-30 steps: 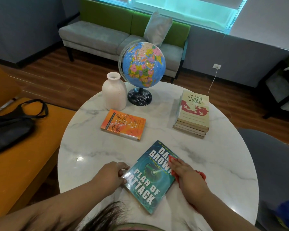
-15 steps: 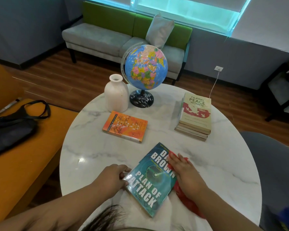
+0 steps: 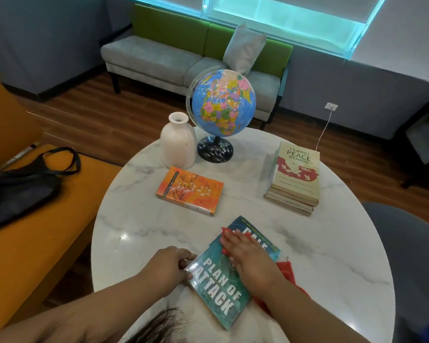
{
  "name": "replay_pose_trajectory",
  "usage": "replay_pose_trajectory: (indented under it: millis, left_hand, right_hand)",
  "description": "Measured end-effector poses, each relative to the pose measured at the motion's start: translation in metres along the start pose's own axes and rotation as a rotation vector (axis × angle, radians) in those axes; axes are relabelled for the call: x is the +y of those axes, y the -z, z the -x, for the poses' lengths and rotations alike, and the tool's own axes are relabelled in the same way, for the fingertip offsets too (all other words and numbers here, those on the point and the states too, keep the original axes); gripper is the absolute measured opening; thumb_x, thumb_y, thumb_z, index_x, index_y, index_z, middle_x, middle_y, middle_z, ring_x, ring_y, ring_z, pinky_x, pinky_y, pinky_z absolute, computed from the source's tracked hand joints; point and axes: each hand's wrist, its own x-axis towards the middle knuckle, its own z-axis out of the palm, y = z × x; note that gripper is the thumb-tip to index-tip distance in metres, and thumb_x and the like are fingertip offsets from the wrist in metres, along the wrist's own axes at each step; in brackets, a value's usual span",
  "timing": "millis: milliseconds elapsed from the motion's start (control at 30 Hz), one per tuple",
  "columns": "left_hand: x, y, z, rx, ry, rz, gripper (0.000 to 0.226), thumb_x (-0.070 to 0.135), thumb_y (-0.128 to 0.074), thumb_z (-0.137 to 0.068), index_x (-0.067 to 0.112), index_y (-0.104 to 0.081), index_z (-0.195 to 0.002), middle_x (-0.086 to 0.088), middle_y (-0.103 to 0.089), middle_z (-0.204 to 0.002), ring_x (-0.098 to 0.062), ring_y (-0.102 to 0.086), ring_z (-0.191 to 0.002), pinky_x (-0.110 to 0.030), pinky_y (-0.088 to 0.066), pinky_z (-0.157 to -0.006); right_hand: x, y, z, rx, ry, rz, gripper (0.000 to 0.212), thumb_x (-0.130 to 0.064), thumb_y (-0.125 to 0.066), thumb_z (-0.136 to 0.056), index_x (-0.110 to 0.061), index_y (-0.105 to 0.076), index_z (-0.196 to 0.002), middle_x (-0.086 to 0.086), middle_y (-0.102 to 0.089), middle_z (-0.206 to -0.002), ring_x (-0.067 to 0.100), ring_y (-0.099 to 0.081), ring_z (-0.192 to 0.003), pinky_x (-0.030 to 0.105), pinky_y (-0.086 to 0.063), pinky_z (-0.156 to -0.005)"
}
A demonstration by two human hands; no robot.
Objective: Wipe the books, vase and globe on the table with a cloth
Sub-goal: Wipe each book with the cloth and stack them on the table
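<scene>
A teal book (image 3: pixel 218 290) titled "Plan of Attack" lies at the near edge of the round marble table (image 3: pixel 332 256). My left hand (image 3: pixel 170 267) grips its left edge. My right hand (image 3: pixel 249 259) lies flat on the cover and presses a red cloth (image 3: pixel 286 268) against it; most of the cloth is hidden under the hand and forearm. Farther back lie an orange book (image 3: pixel 191 189) and a stack of books (image 3: pixel 295 177) at the right. A white vase (image 3: pixel 178 142) and a globe (image 3: pixel 223 103) stand at the far edge.
An orange bench (image 3: pixel 35 243) with a black bag (image 3: pixel 18 186) stands to the left of the table. A grey chair (image 3: pixel 411 256) is at the right. A grey and green sofa (image 3: pixel 174 60) sits against the far wall.
My right hand with the red cloth has slid leftward from the book's right edge onto the middle of its cover. My left hand has kept its hold on the book's left edge.
</scene>
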Motion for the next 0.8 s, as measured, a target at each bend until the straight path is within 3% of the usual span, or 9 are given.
replay_pose_trajectory:
  millis: [100, 200, 233, 300, 400, 567, 633, 700, 800]
  left_hand:
    - [0.002, 0.000, 0.000, -0.005, 0.010, -0.007, 0.041, 0.013, -0.073, -0.078, 0.020, -0.067, -0.118, 0.006, -0.055, -0.089, -0.013, -0.059, -0.090, -0.021, -0.047, -0.080]
    - [0.004, 0.002, -0.001, -0.015, 0.007, -0.073, 0.016, 0.020, -0.072, -0.078, 0.030, -0.062, -0.084, 0.010, -0.048, -0.079, -0.012, -0.053, -0.080, -0.015, -0.037, -0.062]
    - [0.005, 0.002, -0.001, -0.023, 0.002, -0.096, 0.019, 0.022, -0.072, -0.078, 0.029, -0.056, -0.074, 0.009, -0.047, -0.077, -0.013, -0.051, -0.078, -0.015, -0.035, -0.060]
    - [0.004, 0.002, -0.002, -0.023, 0.000, -0.112, 0.013, 0.022, -0.072, -0.078, 0.025, -0.060, -0.078, 0.006, -0.051, -0.080, -0.015, -0.054, -0.079, -0.021, -0.042, -0.066]
    - [0.002, 0.000, -0.002, 0.000, -0.009, -0.080, 0.024, 0.020, -0.073, -0.079, 0.017, -0.069, -0.102, 0.005, -0.056, -0.088, -0.012, -0.057, -0.084, -0.025, -0.048, -0.078]
    - [0.000, -0.001, -0.002, 0.010, -0.015, -0.054, 0.026, 0.019, -0.073, -0.078, 0.017, -0.069, -0.104, 0.005, -0.057, -0.090, -0.011, -0.058, -0.085, -0.023, -0.050, -0.079]
    - [-0.001, 0.000, -0.003, 0.011, -0.011, -0.048, 0.027, 0.018, -0.074, -0.078, 0.017, -0.069, -0.105, 0.006, -0.057, -0.090, -0.009, -0.057, -0.084, -0.020, -0.048, -0.076]
    - [0.000, 0.001, -0.003, 0.007, -0.017, -0.049, 0.026, 0.019, -0.073, -0.078, 0.017, -0.069, -0.104, 0.007, -0.056, -0.088, -0.008, -0.055, -0.081, -0.016, -0.045, -0.069]
    - [0.000, 0.000, -0.003, 0.006, -0.015, -0.067, 0.025, 0.021, -0.073, -0.078, 0.018, -0.069, -0.102, 0.008, -0.056, -0.086, -0.008, -0.055, -0.079, -0.016, -0.046, -0.069]
  right_hand:
    - [-0.019, -0.001, -0.003, 0.063, -0.048, -0.006, 0.053, -0.034, -0.016, -0.101, -0.027, -0.014, -0.154, -0.014, 0.006, -0.156, 0.010, 0.001, -0.148, 0.027, 0.013, -0.115]
    - [-0.045, -0.021, 0.011, -0.037, 0.183, 0.061, 0.053, -0.033, -0.033, -0.089, -0.028, -0.046, -0.140, -0.010, -0.039, -0.149, 0.009, -0.042, -0.135, 0.031, -0.020, -0.119]
    - [-0.047, -0.025, 0.014, -0.086, 0.213, 0.063, 0.051, -0.035, -0.036, -0.087, -0.031, -0.046, -0.138, -0.013, -0.046, -0.145, 0.007, -0.046, -0.132, 0.030, -0.024, -0.114]
    - [-0.040, -0.020, 0.011, -0.078, 0.243, 0.049, 0.053, -0.031, -0.038, -0.090, -0.033, -0.037, -0.143, -0.015, -0.038, -0.151, 0.006, -0.034, -0.139, 0.032, -0.015, -0.117]
    - [-0.006, -0.002, -0.006, -0.006, 0.063, -0.002, 0.059, -0.024, -0.035, -0.100, -0.033, -0.011, -0.153, -0.019, 0.005, -0.155, 0.004, 0.005, -0.144, 0.038, 0.002, -0.122]
    - [0.023, 0.010, -0.019, 0.039, -0.257, -0.004, 0.058, -0.027, -0.031, -0.104, -0.029, -0.001, -0.154, -0.015, 0.017, -0.155, 0.015, 0.004, -0.149, 0.035, -0.002, -0.119]
    - [0.007, 0.008, -0.015, 0.041, -0.201, -0.003, 0.057, -0.028, -0.025, -0.104, -0.027, 0.003, -0.153, -0.014, 0.022, -0.149, 0.016, 0.010, -0.149, 0.032, 0.009, -0.117]
    - [-0.016, 0.004, -0.006, 0.013, -0.014, -0.004, 0.055, -0.030, -0.020, -0.101, -0.028, 0.004, -0.150, -0.016, 0.018, -0.151, 0.011, 0.013, -0.146, 0.025, 0.022, -0.111]
    - [-0.036, -0.002, 0.009, 0.005, 0.236, 0.058, 0.054, -0.023, -0.034, -0.099, -0.030, -0.023, -0.151, -0.016, -0.012, -0.158, 0.004, -0.009, -0.146, 0.021, 0.014, -0.116]
